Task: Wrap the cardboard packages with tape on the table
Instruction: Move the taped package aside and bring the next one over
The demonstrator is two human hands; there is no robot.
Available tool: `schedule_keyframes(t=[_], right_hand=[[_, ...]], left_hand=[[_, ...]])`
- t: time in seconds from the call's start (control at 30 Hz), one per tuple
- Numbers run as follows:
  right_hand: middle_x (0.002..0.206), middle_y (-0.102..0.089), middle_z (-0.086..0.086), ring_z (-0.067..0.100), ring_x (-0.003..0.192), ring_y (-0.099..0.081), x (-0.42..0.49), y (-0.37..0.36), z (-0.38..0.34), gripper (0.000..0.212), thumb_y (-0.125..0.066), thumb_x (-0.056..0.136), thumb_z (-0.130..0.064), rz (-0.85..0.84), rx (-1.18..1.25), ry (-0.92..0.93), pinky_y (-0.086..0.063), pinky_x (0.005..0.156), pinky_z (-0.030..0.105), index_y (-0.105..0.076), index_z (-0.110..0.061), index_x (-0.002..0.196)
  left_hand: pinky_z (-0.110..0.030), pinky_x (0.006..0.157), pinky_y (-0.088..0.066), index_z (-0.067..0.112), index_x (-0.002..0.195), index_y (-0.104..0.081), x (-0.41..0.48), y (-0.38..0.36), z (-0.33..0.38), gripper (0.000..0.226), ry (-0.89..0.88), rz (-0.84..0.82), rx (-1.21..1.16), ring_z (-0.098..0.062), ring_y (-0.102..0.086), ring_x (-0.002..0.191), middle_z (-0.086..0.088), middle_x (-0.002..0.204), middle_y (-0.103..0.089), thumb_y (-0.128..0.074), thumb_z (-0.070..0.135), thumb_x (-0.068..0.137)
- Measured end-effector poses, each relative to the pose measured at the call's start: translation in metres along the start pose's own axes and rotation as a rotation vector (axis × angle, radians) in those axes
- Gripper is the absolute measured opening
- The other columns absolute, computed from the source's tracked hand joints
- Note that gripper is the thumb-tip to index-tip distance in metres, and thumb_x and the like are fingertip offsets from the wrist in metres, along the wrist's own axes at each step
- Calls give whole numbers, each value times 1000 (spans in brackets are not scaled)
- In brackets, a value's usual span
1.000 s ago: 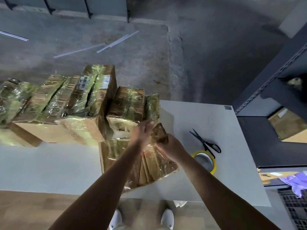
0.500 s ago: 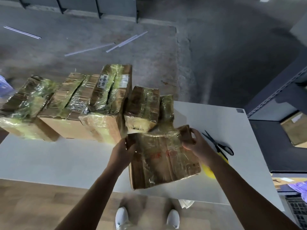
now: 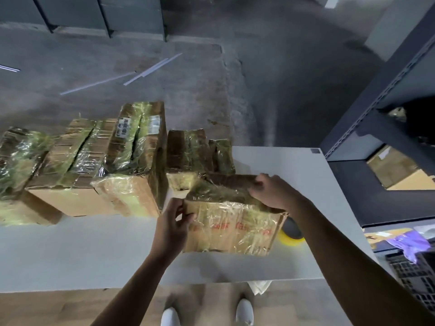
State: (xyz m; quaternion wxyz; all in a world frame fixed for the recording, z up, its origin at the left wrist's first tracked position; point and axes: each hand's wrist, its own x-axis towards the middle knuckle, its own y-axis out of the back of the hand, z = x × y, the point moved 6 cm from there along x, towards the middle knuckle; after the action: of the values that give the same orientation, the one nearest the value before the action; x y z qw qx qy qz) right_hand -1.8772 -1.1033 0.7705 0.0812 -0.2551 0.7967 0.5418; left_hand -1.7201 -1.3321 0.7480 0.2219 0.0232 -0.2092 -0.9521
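A tape-wrapped cardboard package (image 3: 231, 228) with red print stands on the white table (image 3: 94, 250) in front of me. My left hand (image 3: 173, 225) grips its left edge, fingers curled round the corner. My right hand (image 3: 270, 191) grips its upper right edge. A yellow tape roll (image 3: 292, 236) lies just right of the package, partly hidden behind it and my right arm.
Several wrapped packages (image 3: 131, 158) stand in a row along the table's far side, from the left edge to the middle. A dark metal shelf (image 3: 386, 128) with boxes stands at the right. The floor lies beyond the table.
Both hands have turned the package from lying flat to standing on its side, red print facing me. The scissors seen earlier on the right are now hidden.
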Motion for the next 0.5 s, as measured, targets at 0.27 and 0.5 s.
schedule_keyframes(t=[0.27, 0.5], right_hand=[[143, -42, -8, 12, 132, -41, 1, 7, -36, 62, -59, 86, -57, 4, 4, 221, -35, 103, 28, -44, -30, 140], [130, -56, -12, 6, 117, -55, -5, -4, -49, 52, -57, 96, -28, -198, 260, 323, -45, 99, 30, -37, -35, 144]], left_hand=[[-2, 77, -42, 31, 103, -57, -7, 14, 17, 51, -149, -64, -51, 15, -60, 94, 22, 110, -68, -62, -15, 82], [-12, 96, -38, 24, 113, -63, 12, 6, 24, 42, -218, -90, 124, -17, -51, 124, 16, 124, -54, -62, -8, 85]])
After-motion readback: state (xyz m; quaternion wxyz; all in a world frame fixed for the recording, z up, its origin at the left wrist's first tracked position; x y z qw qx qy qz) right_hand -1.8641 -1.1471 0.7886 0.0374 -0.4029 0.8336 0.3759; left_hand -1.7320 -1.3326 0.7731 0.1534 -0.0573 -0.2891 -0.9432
